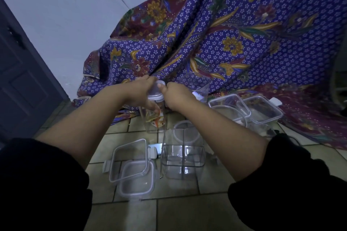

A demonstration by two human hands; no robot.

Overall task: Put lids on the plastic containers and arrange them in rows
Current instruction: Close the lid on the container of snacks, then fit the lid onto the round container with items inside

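Observation:
A tall clear plastic container [155, 120] is held up in front of me above the tiled floor, with a clear lid [156, 93] on its top. My left hand [141, 93] grips the container's upper left side, fingers curled round it. My right hand [175, 95] holds the lid's right edge, thumb pressing on top. Below stand an open clear container [183, 153] and two loose lids [131, 157] overlapping on the floor. At the right sit two lidded containers [261, 112], side by side.
A blue and maroon floral cloth [234, 33] drapes over something behind the containers and spreads onto the floor [187, 212]. Another clear open container [199, 84] leans against the cloth. A dark door [20, 80] stands at the left, beside a pale wall.

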